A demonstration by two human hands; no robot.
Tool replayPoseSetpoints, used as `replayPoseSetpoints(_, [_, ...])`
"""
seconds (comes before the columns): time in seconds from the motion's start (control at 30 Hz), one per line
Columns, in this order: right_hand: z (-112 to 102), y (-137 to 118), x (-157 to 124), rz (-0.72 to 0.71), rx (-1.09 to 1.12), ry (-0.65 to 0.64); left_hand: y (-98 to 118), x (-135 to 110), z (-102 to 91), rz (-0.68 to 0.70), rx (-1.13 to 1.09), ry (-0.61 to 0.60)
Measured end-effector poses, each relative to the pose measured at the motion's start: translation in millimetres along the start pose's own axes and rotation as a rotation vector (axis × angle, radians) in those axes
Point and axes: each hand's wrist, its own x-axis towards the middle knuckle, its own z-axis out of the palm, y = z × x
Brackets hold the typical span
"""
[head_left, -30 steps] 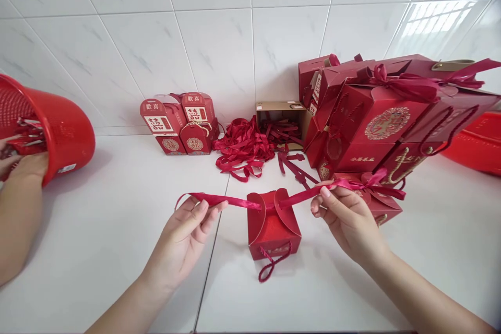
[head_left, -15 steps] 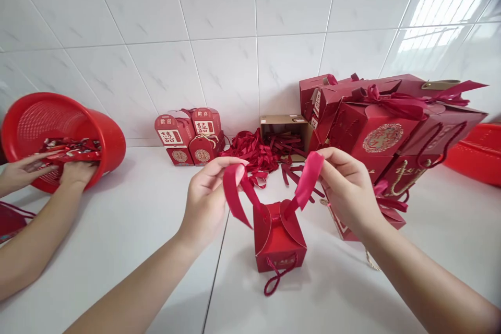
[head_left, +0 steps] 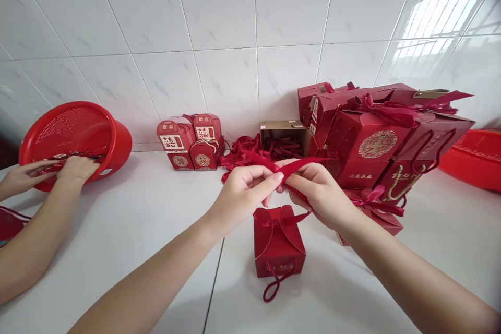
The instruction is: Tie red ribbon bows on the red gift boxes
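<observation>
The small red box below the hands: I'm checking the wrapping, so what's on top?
Curved flaps and red ribbon. The left hand and right hand cover part of the ribbon; the box hides its inside.

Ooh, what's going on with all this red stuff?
Someone's left hand and right hand meet over a small red box, both pinching a red ribbon. The ribbon runs to the box's top flaps. More red boxes, some with bows, are stacked at the right. To the left, another person's hands reach into a tipped red basket.
</observation>
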Motion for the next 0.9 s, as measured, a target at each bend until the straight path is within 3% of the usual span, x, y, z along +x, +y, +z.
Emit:
replayPoseSetpoints(0.07, [-1,2,-2,-0.032,0.004,-0.063,-1,1,-0.3,-0.041,0.048,0.011])
replayPoseSetpoints(0.17, [-5,7,-5,-0.086,-0.026,-0.059,-3,1,-2.7,-0.058,0.042,0.003])
replayPoseSetpoints(0.3, [-14,13,-4,-0.23,-0.177,-0.036,-7,-1,-8.8,-0.137,-0.231,-0.06])
replayPoseSetpoints(0.43, [-25,17,-2,-0.554,-0.527,-0.069,-11,-3,-13.2,-0.212,-0.506,0.001])
replayPoseSetpoints(0.6, [-35,20,-3,-0.945,-0.908,-0.089,-10,-3,-13.3,-0.257,-0.655,-0.003])
replayPoseSetpoints(0.7, [-39,22,-3,-1.006,-1.089,-0.069,-8,-3,-14.7,-0.292,-0.649,0.001])
replayPoseSetpoints(0.8, [-40,23,-3,-1.022,-1.245,-0.005,-9,-2,-16.4,-0.315,-0.626,-0.069])
replayPoseSetpoints(0.9, [-39,26,-4,-1.019,-1.294,0.058,-10,-4,-13.9,-0.255,-0.523,-0.138])
